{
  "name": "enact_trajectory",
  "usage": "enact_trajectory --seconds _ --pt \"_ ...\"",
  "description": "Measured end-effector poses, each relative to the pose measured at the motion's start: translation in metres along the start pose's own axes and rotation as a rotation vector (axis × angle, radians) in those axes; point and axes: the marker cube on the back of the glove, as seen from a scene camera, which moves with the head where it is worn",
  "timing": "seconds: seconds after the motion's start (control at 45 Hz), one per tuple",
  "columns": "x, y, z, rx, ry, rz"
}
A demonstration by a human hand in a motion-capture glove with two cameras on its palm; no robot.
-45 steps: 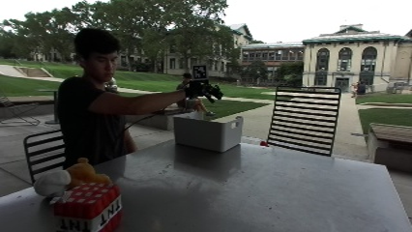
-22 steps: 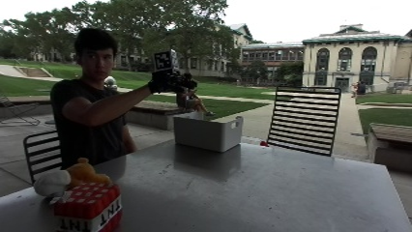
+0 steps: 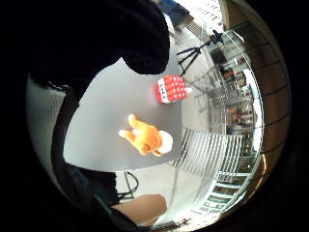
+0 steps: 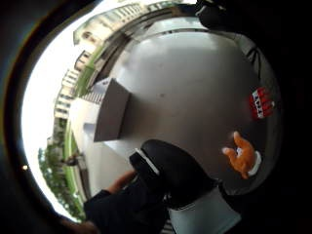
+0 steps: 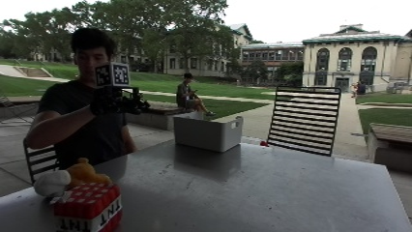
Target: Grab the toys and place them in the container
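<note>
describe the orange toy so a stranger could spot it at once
On the grey metal table, look at the corner nearest the seated person. There an orange plush toy with a white end sits beside a red TNT block plush; it is rounded and unlettered.

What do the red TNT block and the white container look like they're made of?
TNT block: likely plush fabric, matte, with soft rounded edges and printed lettering. Container: probably rigid plastic, smooth and matte, with straight thin walls and a rolled rim.
</note>
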Motion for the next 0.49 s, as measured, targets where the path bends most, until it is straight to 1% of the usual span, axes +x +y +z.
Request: enact_trajectory --seconds 0.133,0.267,0.489 --pt "0.033 0.028 0.033 -0.01 0.021 0.092" --pt "0.063 0.048 0.067 -0.047 0.045 0.129" --pt "0.109 0.079 0.122 -0.116 -0.039 0.227"
